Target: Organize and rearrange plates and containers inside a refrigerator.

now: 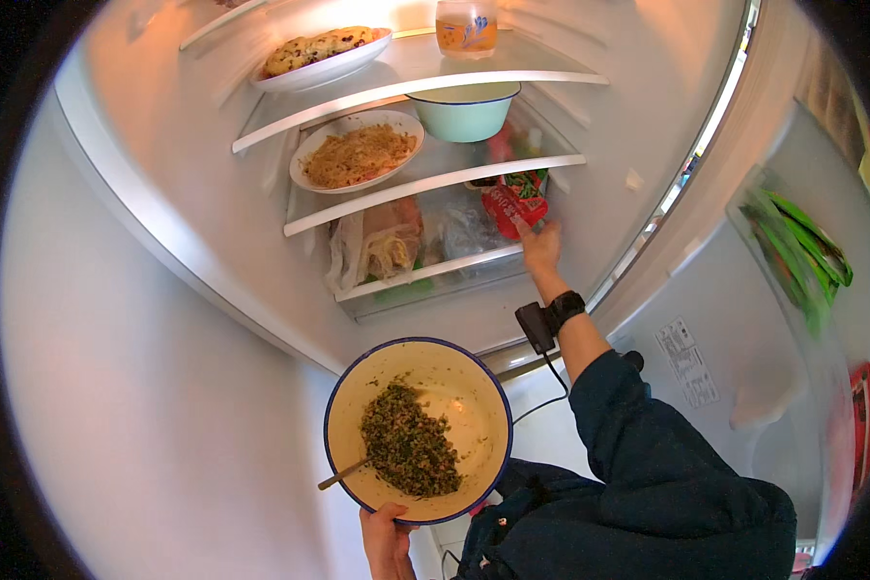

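My left hand [387, 535] grips the near rim of a cream enamel bowl [478, 395] with a dark blue edge. Inside lies a chopped dark green and brown filling [409, 442], heaped towards the left. The handle of a utensil [343, 474] leans out over the bowl's left rim. My right hand [542, 248] reaches into the open refrigerator, to the right end of the lowest visible shelf. Its thumb and fingers are on a red printed package [511, 209], which bears writing. My fingers partly hide the package's lower edge.
Left of the package are a tied plastic bag of food [384, 243] and a clear bag [467, 230]. Above stand a plate of shredded food [362, 156], a pale green enamel basin [462, 116], a dish with a loaf [322, 54] and a glass [466, 32]. The open door holds green packages [805, 239].
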The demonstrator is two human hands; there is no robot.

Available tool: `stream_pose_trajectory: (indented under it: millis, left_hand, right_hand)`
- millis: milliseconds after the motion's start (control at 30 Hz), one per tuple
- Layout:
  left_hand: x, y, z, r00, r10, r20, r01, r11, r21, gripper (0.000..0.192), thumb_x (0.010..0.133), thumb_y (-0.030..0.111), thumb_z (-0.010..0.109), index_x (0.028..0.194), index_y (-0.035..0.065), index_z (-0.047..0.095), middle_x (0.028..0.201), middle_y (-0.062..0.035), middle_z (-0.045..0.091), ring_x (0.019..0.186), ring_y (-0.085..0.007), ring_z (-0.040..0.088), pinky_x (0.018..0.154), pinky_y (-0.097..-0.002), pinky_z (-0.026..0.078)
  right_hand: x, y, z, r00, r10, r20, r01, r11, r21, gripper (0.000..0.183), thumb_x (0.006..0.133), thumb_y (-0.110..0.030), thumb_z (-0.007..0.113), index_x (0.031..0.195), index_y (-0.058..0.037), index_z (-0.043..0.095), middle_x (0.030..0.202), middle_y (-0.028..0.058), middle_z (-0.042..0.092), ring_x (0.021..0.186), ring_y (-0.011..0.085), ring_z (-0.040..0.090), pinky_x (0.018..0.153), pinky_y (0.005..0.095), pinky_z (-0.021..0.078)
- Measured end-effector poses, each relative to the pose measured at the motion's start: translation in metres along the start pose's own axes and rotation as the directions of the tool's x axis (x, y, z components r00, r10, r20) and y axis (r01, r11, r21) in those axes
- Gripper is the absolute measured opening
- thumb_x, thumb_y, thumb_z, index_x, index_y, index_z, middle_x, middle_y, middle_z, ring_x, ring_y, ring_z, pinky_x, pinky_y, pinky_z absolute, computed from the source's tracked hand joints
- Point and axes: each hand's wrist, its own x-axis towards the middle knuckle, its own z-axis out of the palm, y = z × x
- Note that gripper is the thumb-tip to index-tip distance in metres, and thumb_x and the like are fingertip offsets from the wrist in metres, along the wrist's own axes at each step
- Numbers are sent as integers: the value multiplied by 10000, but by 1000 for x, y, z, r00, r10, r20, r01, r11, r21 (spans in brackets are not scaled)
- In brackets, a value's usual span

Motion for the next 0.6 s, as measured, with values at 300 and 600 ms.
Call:
stream_pose_trajectory:
  millis: [300,600]
  left_hand:
    - [3,2,15,999,-3,32,2,1000,9,519,595,-22,502,1104,-97,442,869,-188,613,543,-264,620,342,-284,492]
    - [-2,-2,18,999,13,50,-12,1000,-22,450,647,-58,475,1086,-137,418,848,-229,605,514,-268,617,326,-283,488]
  right_hand:
    - [63,26,37,773,411,483,-510,856,89,409,740,-337,724,939,6,621,843,89,661,687,214,642,517,465,496]
    - [50,-13,-2,941,274,196,-273,961,-37,643,791,-591,551,796,44,651,795,281,612,787,450,596,718,494,462]
